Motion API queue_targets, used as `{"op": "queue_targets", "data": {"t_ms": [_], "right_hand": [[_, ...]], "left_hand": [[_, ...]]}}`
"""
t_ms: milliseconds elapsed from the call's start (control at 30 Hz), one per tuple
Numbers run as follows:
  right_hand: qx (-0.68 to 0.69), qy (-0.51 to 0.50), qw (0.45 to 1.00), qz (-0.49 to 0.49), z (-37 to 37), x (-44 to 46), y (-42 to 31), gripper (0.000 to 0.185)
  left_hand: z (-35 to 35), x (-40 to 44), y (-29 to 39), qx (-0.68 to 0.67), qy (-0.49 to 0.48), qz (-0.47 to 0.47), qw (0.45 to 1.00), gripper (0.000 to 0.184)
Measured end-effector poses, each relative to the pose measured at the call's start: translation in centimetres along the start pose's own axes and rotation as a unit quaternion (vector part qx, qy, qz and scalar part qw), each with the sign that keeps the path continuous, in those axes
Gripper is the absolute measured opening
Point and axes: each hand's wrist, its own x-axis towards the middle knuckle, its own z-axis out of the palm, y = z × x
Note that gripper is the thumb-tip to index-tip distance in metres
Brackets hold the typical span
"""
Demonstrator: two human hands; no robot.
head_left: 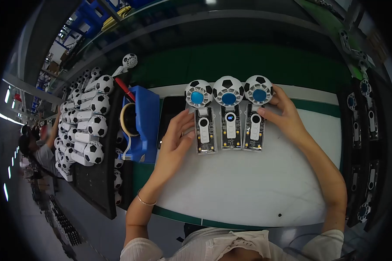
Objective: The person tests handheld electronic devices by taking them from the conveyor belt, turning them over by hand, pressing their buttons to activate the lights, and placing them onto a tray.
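Three handheld fans with football-patterned heads lie side by side on the white work surface [248, 187], handles toward me. Each handle is clear with a dark circuit board and a white button strip. The middle fan [231, 130] shows a lit display, while the round windows of the left fan [204, 135] and the right fan [254, 132] look dark. Blue discs show in all three heads. My left hand [176, 135] rests beside the left fan's handle, fingers loosely bent and thumb apart. With thumb at the neck and fingers by the head, my right hand [287, 115] grips the right fan.
A blue tape dispenser [143, 126] with a red pen [124, 89] stands left, next to a dark phone-like slab [166, 115]. Many football-headed fans [93, 126] are stacked on a black tray [93, 182] farther left. More fans lie in dark racks [363, 143] at right.
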Motion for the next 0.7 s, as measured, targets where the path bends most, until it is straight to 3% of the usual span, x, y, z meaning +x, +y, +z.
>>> {"op": "queue_targets", "data": {"t_ms": [133,200,300,433,500,533,567,667,700], "right_hand": [[0.032,-0.011,0.999,-0.005,0.5,0.1,0.9,0.081],[0.052,-0.002,0.999,-0.014,0.8,0.0,0.8,0.081],[0.126,-0.015,0.992,0.02,0.7,0.1,0.5,0.078],[0.12,-0.017,0.993,0.001,0.4,0.0,0.4,0.072],[0.129,-0.026,0.991,-0.007,0.5,-0.2,0.0,0.07],[0.191,0.019,0.981,-0.009,0.7,-0.6,-0.3,0.068],[0.252,0.064,0.965,-0.011,0.9,-0.8,-0.4,0.066],[0.353,0.004,0.936,-0.009,0.6,-0.6,-0.2,0.063],[0.395,-0.009,0.919,-0.002,0.7,-0.7,-0.6,0.063]], "left_hand": [[1.5,0.7,0.2,0.081,0.02,0.003,0.997,0.068],[2.6,1.6,1.5,0.075,0.062,-0.059,0.994,0.086],[2.9,3.6,-0.5,0.204,0.094,0.012,0.974,0.099],[3.5,4.0,0.2,0.199,0.121,0.031,0.972,0.097],[3.4,4.3,0.3,0.146,0.197,0.089,0.965,0.088],[3.3,3.7,0.6,0.091,0.206,0.014,0.974,0.064],[3.0,3.5,0.7,0.095,0.207,0.018,0.973,0.064],[1.8,3.2,0.6,-0.049,0.195,0.048,0.978,0.03],[1.8,3.0,0.9,-0.047,0.196,0.05,0.978,0.03]]}}
